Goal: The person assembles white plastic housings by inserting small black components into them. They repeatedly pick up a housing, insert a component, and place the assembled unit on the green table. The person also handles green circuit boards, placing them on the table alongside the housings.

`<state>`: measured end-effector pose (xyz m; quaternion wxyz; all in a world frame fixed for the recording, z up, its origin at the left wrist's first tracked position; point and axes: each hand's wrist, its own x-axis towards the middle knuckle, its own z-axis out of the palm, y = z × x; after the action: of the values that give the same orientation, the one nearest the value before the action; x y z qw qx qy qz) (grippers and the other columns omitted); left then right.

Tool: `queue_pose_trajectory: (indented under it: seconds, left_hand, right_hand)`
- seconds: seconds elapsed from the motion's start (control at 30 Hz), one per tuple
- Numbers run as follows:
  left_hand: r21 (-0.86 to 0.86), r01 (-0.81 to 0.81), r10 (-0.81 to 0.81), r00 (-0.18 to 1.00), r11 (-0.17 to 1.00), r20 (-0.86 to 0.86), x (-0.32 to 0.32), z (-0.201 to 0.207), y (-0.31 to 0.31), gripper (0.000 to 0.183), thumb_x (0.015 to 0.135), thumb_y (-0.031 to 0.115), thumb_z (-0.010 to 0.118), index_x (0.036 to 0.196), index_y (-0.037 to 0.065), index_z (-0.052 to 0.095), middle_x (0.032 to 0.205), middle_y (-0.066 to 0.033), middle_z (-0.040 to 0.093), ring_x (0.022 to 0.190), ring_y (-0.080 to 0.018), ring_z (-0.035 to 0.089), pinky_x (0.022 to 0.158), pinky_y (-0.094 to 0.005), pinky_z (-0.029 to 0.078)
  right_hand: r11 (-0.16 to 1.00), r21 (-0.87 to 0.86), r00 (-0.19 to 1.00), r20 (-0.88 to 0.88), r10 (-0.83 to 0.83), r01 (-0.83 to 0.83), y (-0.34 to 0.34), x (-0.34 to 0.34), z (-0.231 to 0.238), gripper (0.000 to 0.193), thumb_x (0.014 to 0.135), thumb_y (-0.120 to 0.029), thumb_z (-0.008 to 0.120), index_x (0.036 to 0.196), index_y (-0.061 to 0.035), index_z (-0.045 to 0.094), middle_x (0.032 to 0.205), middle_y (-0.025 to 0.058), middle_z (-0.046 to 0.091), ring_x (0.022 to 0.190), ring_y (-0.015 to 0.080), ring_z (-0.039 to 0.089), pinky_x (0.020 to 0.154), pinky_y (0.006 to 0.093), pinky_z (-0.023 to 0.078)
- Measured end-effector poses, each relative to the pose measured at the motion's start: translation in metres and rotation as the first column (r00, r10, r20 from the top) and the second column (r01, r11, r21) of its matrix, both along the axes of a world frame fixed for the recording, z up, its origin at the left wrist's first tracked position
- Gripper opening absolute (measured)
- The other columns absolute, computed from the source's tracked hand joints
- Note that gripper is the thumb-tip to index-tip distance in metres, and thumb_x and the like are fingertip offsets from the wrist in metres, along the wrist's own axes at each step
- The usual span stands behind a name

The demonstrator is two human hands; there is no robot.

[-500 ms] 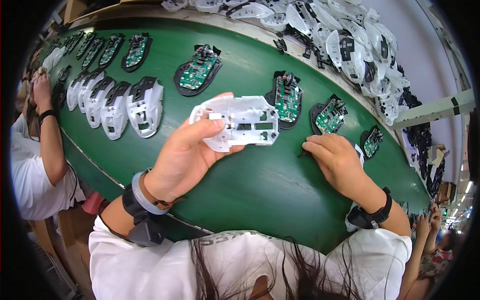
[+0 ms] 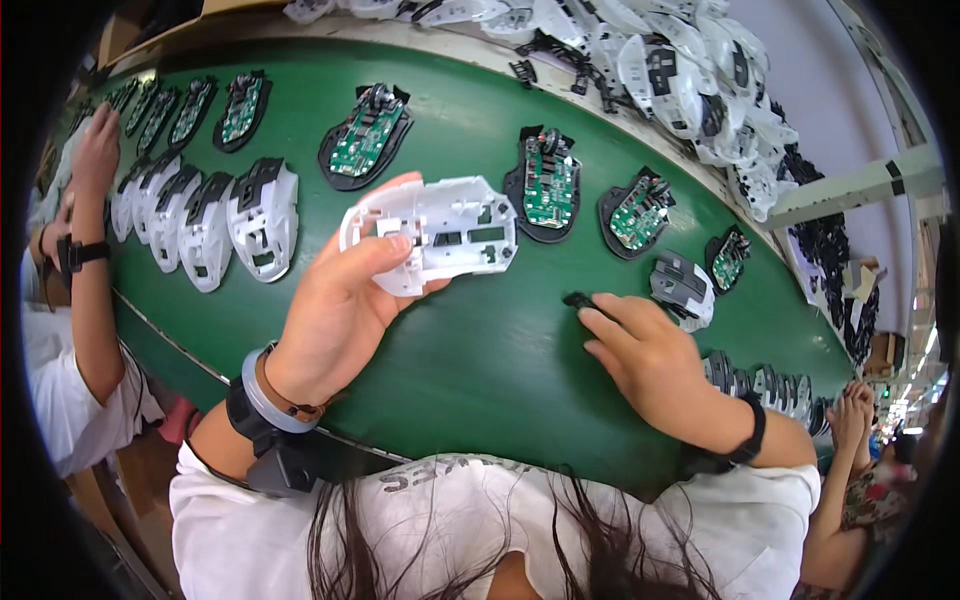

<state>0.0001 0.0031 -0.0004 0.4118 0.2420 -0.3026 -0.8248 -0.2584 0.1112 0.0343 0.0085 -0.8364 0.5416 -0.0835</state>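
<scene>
Holding an upturned white shell (image 2: 455, 205) firmly by one end at eleven o'clock in the left hand (image 2: 340, 300) at nine. Pinching a small black part (image 2: 576, 299) narrowly at three o'clock in the right hand (image 2: 650, 350). Faced from eleven to two o'clock by circuit boards (image 2: 548, 195) in black bases (image 2: 514, 188) on the green table (image 2: 480, 390), at ten by a row of black-and-white shells (image 2: 280, 212). Marked at six o'clock with dark lettering (image 2: 420, 478) across the white shirt (image 2: 250, 540), seen upside down.

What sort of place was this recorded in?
Probably a factory assembly line: circuit boards sit spaced along a green table, white shells lie heaped beyond it, and another person's arm shows at left.
</scene>
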Motion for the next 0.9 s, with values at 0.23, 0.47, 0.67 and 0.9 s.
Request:
queue_pose_trajectory:
  seconds: [0.23, 0.47, 0.67, 0.9]
  left_hand:
    - [-0.042, 0.026, -0.026, 1.000, 0.999, -0.010, 0.002, 0.013, 0.002, 0.060, 0.087, 0.016, 0.053, 0.141, 0.004, 0.029, 0.130, -0.0123, 0.047, 0.115, -0.0215, 0.052, 0.096, -0.0371, 0.046]
    - [-0.117, 0.069, -0.071, 0.997, 0.991, -0.009, 0.002, 0.015, 0.008, 0.061, 0.085, 0.008, 0.054, 0.141, 0.006, 0.030, 0.126, -0.0092, 0.049, 0.115, -0.0183, 0.050, 0.099, -0.0356, 0.042]
    - [-0.353, -0.056, 0.137, 0.968, 0.934, 0.208, 0.004, 0.008, 0.012, 0.050, 0.083, -0.005, 0.051, 0.131, 0.004, 0.042, 0.114, -0.0052, 0.054, 0.102, -0.0103, 0.053, 0.088, -0.0268, 0.046]
    - [-0.370, -0.070, 0.180, 0.945, 0.926, 0.272, 0.005, 0.010, 0.011, 0.045, 0.079, -0.006, 0.053, 0.122, 0.003, 0.049, 0.106, -0.0034, 0.057, 0.093, -0.0088, 0.056, 0.080, -0.0237, 0.048]
  right_hand:
    - [0.997, -0.047, 0.942, 0.328, 0.074, -0.062, -0.037, 0.016, 0.023, 0.025, 0.074, 0.001, 0.068, 0.098, 0.0009, 0.060, 0.097, 0.0151, 0.062, 0.084, 0.0303, 0.062, 0.072, 0.0358, 0.052]
    - [0.956, -0.242, 0.951, 0.219, 0.219, -0.165, -0.081, 0.074, 0.030, 0.019, 0.067, -0.001, 0.073, 0.083, 0.0010, 0.062, 0.115, 0.0159, 0.057, 0.099, 0.0321, 0.056, 0.081, 0.0382, 0.047]
    - [0.941, -0.284, 0.969, 0.109, 0.221, -0.182, -0.081, 0.089, 0.022, 0.020, 0.066, -0.003, 0.073, 0.081, -0.0002, 0.061, 0.121, 0.0171, 0.055, 0.108, 0.0358, 0.053, 0.085, 0.0433, 0.044]
    - [0.921, -0.310, 0.961, 0.073, 0.269, -0.234, -0.079, 0.090, 0.021, 0.019, 0.066, -0.003, 0.072, 0.081, -0.0007, 0.061, 0.119, 0.0165, 0.057, 0.110, 0.0349, 0.054, 0.086, 0.0451, 0.043]
